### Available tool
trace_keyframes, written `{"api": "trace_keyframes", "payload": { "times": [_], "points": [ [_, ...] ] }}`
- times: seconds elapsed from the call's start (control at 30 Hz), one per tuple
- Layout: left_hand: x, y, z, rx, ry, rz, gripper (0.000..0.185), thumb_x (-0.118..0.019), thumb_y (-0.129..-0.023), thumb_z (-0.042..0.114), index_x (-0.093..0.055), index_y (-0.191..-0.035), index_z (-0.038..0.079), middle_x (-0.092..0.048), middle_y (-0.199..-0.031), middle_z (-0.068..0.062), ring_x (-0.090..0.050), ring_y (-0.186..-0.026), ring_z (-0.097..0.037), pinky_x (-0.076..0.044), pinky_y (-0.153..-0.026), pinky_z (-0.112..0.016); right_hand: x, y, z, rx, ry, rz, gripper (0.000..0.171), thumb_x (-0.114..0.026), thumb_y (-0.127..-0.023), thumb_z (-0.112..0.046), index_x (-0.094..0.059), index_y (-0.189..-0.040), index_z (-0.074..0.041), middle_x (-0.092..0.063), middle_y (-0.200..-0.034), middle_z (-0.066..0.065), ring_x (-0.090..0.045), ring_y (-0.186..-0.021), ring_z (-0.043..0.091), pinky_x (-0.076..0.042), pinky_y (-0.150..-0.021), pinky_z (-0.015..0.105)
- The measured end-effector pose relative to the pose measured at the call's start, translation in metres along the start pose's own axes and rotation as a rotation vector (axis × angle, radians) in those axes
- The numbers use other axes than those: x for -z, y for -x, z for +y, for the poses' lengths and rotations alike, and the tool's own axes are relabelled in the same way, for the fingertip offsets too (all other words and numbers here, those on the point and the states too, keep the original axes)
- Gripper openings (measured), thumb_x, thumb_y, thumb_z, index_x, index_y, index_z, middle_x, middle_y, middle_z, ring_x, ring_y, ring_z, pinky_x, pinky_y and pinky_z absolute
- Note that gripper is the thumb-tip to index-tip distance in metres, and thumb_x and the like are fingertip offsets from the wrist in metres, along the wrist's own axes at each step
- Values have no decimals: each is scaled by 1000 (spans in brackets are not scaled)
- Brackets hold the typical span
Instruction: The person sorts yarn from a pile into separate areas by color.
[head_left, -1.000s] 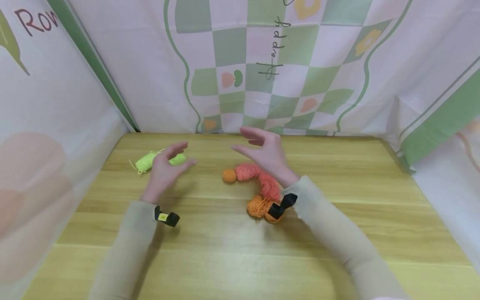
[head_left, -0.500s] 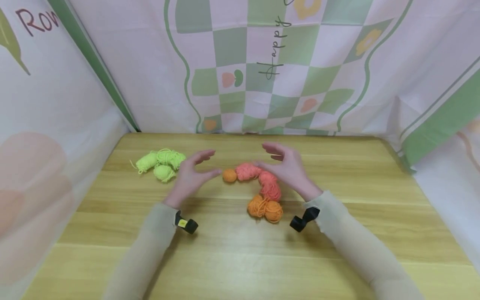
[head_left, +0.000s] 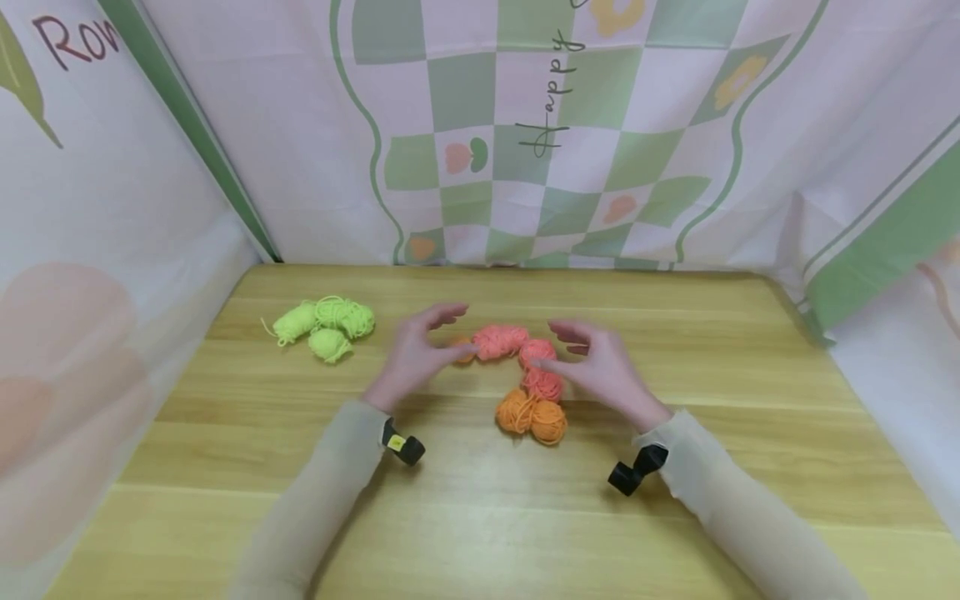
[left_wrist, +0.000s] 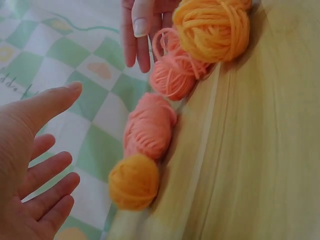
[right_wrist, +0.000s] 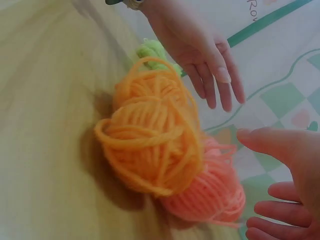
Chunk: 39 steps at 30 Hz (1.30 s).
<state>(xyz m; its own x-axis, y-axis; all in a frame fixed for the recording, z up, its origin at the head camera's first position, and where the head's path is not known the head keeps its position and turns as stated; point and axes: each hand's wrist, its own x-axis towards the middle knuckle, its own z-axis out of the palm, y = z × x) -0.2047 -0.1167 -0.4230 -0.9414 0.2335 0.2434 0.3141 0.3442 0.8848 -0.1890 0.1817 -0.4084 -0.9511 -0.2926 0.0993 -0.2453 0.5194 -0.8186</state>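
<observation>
Hands flank the yarn at frame centre: left hand [head_left: 411, 357] released, fingers near small orange ball [left_wrist: 134, 181]; right hand [head_left: 600, 367] released beside pink balls [head_left: 517, 354]. Orange balls [head_left: 532, 415] sit just below on desk [head_left: 465, 500]; green yarn [head_left: 322, 325] apart, centre left.

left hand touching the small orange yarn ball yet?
Apart. The left wrist view shows the left hand open, with backdrop visible between its fingertips and the small orange yarn ball.

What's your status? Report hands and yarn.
Left hand open, right hand open, flanking coral yarn balls. Nothing gripped. Orange yarn balls near side; green yarn balls left, apart.
</observation>
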Motion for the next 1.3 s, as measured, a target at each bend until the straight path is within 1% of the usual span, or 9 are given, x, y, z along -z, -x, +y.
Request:
{"api": "trace_keyframes", "payload": {
  "times": [0.17,0.23,0.37,0.57,0.67,0.8,0.9,1.0,1.3],
  "points": [
    [-11,-8,0,-13,32,-36,65,-88,-82,21,-60,-140,9,-62,-137,-4,-55,-124,-23,-48,-103,-48,-1,7,6,-9,22,-2,80,-85,-82,-45,-56,-142,-2,-61,-138,16,-63,-116,33,-52,-98,47],
    [-15,-12,0,-22,13,-49,66,-88,-83,24,-60,-141,9,-62,-137,-3,-55,-124,-23,-47,-104,-48,-1,9,7,-16,28,-4,79,-85,-82,-45,-56,-142,-2,-62,-136,15,-64,-114,32,-53,-97,47],
    [-20,-18,0,-13,-35,-75,66,-87,-83,27,-59,-141,12,-62,-137,-2,-56,-123,-20,-48,-104,-45,-3,12,7,-28,43,-3,78,-87,-81,-44,-58,-140,-3,-65,-132,13,-65,-110,29,-55,-94,45],
    [-26,-25,2,13,-75,-137,70,-88,-82,27,-57,-143,10,-60,-139,-7,-57,-124,-27,-51,-99,-45,-4,14,8,-38,56,6,76,-88,-79,-44,-60,-138,-5,-67,-128,11,-67,-107,28,-56,-91,43],
    [-29,-28,0,36,-99,-166,70,-88,-82,29,-58,-142,10,-61,-139,-8,-57,-121,-24,-52,-98,-41,-6,14,9,-35,61,9,74,-89,-79,-42,-62,-136,-4,-68,-124,11,-68,-104,27,-57,-89,42],
    [-32,-31,-2,63,-107,-193,68,-88,-81,24,-59,-140,7,-62,-136,-10,-59,-114,-20,-51,-97,-36,-9,14,9,-36,66,6,71,-89,-78,-43,-64,-133,-5,-70,-118,10,-69,-99,25,-58,-85,41],
    [-35,-31,-3,72,-123,-197,66,-89,-80,20,-61,-138,5,-65,-131,-9,-60,-108,-19,-51,-94,-33,-10,14,10,-41,71,8,70,-90,-78,-43,-66,-131,-4,-72,-114,10,-69,-95,24,-59,-83,40],
    [-36,-30,-4,75,-150,-188,63,-89,-80,19,-63,-136,4,-67,-126,-7,-61,-104,-18,-51,-90,-31,-11,14,11,-37,78,9,68,-89,-79,-40,-66,-131,-2,-72,-109,11,-69,-93,24,-59,-82,40],
    [-38,-30,-7,85,-170,-174,58,-89,-80,19,-66,-132,5,-69,-119,-7,-61,-99,-17,-51,-87,-31,-13,15,13,-46,101,13,69,-91,-79,-33,-64,-132,1,-74,-104,8,-69,-88,20,-59,-78,37]
  ]
}}
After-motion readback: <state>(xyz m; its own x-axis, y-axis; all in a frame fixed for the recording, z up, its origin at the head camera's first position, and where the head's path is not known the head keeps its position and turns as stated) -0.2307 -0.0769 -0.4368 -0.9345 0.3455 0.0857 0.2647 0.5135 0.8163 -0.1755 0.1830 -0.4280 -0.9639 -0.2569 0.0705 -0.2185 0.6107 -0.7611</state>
